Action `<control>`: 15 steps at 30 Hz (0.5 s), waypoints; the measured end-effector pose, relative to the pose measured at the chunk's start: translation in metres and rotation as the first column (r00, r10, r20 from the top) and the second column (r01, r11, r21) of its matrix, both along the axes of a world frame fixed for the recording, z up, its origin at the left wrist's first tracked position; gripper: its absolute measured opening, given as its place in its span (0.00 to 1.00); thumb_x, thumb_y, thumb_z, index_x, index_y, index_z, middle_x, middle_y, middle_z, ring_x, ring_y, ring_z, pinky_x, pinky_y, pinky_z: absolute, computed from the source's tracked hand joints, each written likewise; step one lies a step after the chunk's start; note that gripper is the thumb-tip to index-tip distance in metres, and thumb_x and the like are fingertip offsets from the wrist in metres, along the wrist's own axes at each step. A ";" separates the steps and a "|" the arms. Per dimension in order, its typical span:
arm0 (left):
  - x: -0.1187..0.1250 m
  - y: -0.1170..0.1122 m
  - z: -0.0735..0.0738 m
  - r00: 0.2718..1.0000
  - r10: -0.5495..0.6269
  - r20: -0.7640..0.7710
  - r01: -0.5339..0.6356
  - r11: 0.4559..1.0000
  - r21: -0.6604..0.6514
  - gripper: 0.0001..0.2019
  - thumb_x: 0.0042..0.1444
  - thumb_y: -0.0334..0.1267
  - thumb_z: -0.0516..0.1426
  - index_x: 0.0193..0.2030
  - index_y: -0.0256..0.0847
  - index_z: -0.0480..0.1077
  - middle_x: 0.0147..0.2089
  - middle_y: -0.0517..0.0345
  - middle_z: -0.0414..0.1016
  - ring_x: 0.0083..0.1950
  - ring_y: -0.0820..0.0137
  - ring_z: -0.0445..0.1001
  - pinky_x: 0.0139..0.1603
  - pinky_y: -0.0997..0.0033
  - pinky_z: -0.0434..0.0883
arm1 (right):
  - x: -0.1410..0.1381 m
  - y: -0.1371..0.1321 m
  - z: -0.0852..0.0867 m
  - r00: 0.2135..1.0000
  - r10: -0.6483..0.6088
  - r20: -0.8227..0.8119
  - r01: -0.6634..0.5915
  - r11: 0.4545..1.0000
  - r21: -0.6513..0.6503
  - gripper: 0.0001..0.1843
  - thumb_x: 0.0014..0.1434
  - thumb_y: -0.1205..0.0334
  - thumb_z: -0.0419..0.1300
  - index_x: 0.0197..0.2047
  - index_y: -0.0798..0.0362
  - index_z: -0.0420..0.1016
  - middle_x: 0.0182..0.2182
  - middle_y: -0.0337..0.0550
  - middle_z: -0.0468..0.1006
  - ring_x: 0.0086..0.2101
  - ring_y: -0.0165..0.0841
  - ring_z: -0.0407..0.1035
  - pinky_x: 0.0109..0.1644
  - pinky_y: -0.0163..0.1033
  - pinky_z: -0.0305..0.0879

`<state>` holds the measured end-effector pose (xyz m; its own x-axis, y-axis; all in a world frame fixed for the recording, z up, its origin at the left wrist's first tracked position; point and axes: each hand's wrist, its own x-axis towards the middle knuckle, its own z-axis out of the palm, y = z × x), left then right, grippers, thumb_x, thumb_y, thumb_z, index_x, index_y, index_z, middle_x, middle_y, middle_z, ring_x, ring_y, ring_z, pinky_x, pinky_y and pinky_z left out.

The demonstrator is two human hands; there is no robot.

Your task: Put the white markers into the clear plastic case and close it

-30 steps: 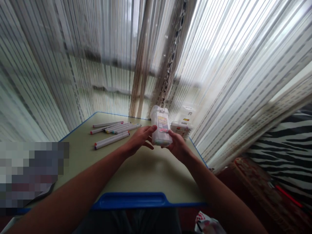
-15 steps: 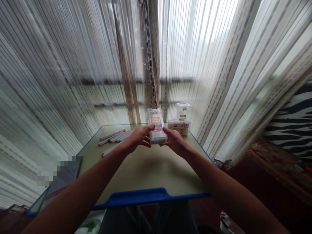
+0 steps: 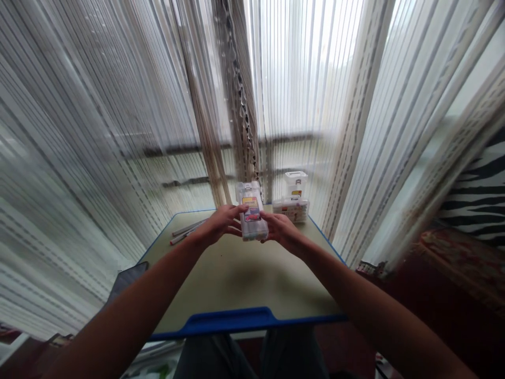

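A clear plastic marker case (image 3: 251,210) with a coloured label is held upright above the far part of a beige table (image 3: 236,279). My left hand (image 3: 219,225) grips its left side, thumb across the front. My right hand (image 3: 281,230) is closed on its right side. Several white markers (image 3: 185,232) lie on the table to the left of my left hand, partly hidden by it.
Two more clear plastic boxes (image 3: 294,202) are stacked at the table's far right corner. The table has a blue rim and a blue tray (image 3: 231,320) at its near edge. Striped curtains (image 3: 118,131) hang close behind and to both sides. A zebra-patterned cloth (image 3: 477,184) is at the right.
The view has tilted up and turned, so the table and case sit lower and smaller in the picture. Both hands have kept hold of the case; most markers are now hidden behind my left arm.
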<state>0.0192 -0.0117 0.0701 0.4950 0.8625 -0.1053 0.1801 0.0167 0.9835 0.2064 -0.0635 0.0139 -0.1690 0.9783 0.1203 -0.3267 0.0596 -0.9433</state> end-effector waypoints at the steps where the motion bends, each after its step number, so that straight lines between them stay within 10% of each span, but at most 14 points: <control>1: -0.001 0.000 0.004 1.000 -0.001 0.003 0.001 1.000 0.007 0.26 0.49 0.54 0.65 0.44 0.31 0.75 0.37 0.48 0.78 0.29 0.66 0.76 0.30 0.65 0.75 | 0.001 0.000 0.004 1.000 -0.009 0.025 0.009 1.000 0.002 0.25 0.55 0.42 0.67 0.39 0.59 0.80 0.28 0.47 0.80 0.24 0.30 0.74 0.25 0.33 0.72; 15: -0.003 0.011 0.046 0.998 -0.051 0.026 0.047 0.990 0.131 0.25 0.52 0.55 0.64 0.45 0.34 0.75 0.42 0.45 0.80 0.32 0.66 0.77 0.30 0.67 0.74 | 0.033 0.031 0.095 0.938 -0.235 0.255 0.208 0.970 0.129 0.14 0.65 0.53 0.61 0.43 0.57 0.77 0.37 0.51 0.82 0.28 0.31 0.76 0.33 0.35 0.75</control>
<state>0.0167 -0.0011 0.1165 0.5382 0.8426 0.0214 0.1486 -0.1198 0.9816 0.2396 -0.0329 0.1088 0.0119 0.9801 0.1980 -0.0323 0.1982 -0.9796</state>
